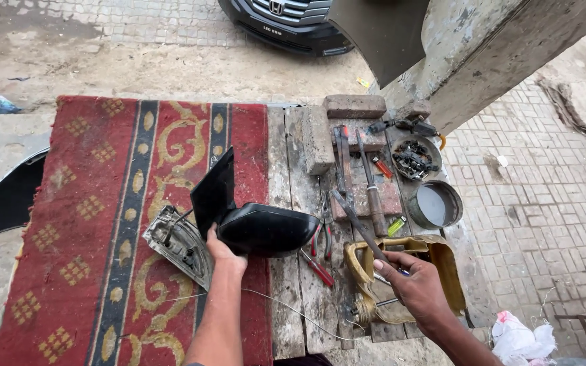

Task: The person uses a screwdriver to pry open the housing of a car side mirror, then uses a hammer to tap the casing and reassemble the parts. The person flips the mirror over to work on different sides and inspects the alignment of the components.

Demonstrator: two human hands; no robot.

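Note:
A black car side-mirror housing (266,229) rests on the edge of a red patterned rug (103,203), with its dark mounting plate standing up to the left. My left hand (224,252) grips the housing from below. A grey metal mirror backing (179,244) lies on the rug just left of that hand. My right hand (412,285) holds a long thin metal tool (355,220) that points up and to the left, above a worn tan bag (435,261) on the wooden bench (300,196).
Red-handled pliers (321,238), files and screwdrivers (372,183) lie on the bench. Two round tins (435,203) sit at the right, one with dark parts (414,160). Bricks (354,106) line the back. A black car (286,20) stands beyond; brick paving lies to the right.

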